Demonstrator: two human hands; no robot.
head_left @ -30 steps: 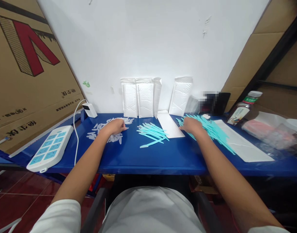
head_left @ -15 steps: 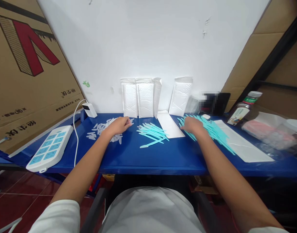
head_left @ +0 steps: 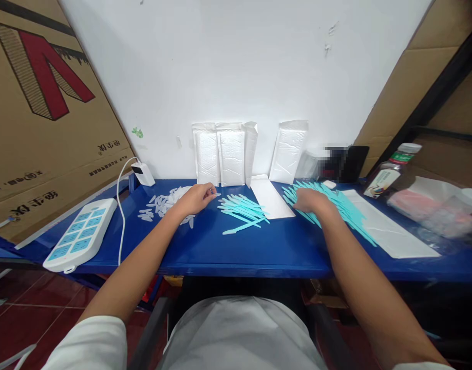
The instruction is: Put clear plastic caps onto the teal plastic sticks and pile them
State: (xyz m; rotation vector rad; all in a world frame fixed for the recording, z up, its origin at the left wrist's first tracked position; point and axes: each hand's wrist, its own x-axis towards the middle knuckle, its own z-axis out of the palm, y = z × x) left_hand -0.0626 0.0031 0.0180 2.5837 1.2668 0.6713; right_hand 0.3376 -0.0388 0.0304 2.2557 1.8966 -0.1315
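Pinched between the fingertips of my left hand (head_left: 199, 199) is a small clear plastic cap (head_left: 218, 195), its tip poking out to the right. Beneath and left of that hand spreads a heap of similar translucent caps (head_left: 164, 202). My right hand (head_left: 312, 200) has its fingers curled down and closed among a larger pile of turquoise eyebrow razors (head_left: 345, 208); the fingertips are partly hidden, and they seem to grip a razor there. Between my hands lies a smaller bunch of turquoise eyebrow razors (head_left: 243, 208) with pale ends, one lying crosswise at its front.
White padded mailers (head_left: 231, 156) lean upright against the wall, with another mailer (head_left: 289, 151) farther right. A flat white mailer (head_left: 272, 198) lies mid-table. Left are a power strip (head_left: 81, 234) and a white charger (head_left: 143, 173) with cable. A bottle (head_left: 390, 172) and plastic bags stand right.
My left hand has shifted slightly right, away from the cap heap, with a cap showing at its fingertips. My right hand has moved slightly right within the razor pile.
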